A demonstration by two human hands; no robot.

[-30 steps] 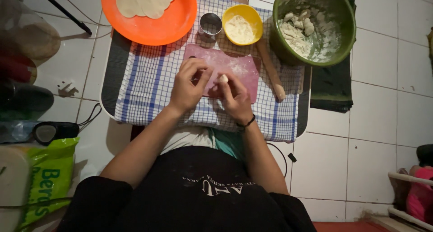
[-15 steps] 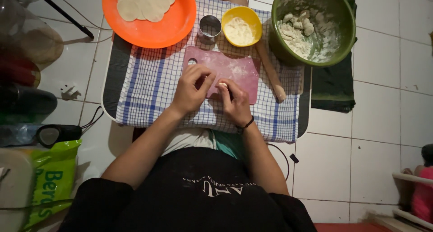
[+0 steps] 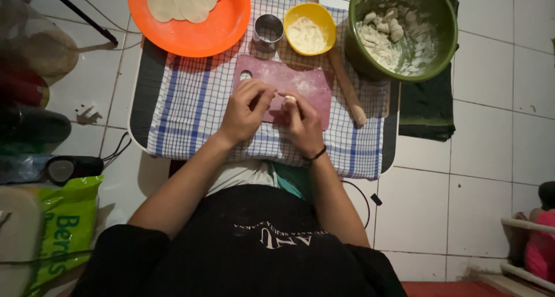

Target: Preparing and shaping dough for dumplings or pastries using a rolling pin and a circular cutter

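My left hand [image 3: 245, 109] and my right hand [image 3: 302, 123] meet over a pink cutting board [image 3: 300, 83] dusted with flour. Between their fingertips sits a small pale lump of dough [image 3: 288, 101], pinched from both sides. The board lies on a blue-and-white checked cloth [image 3: 185, 106] spread over a low tray table. A wooden rolling pin [image 3: 347, 89] rests just right of the board.
At the back stand an orange plate [image 3: 173, 34] with flat dough rounds, a metal ring cutter [image 3: 269, 30], a yellow bowl of flour [image 3: 310, 21] and a green bowl [image 3: 445, 37] of dough pieces. A green bag [image 3: 63, 233] and a dark device [image 3: 72, 168] lie on the tiled floor left.
Both hands stay together on the dough lump, fingers shifting slightly as they work it. The view has drifted a little; nothing else has moved.
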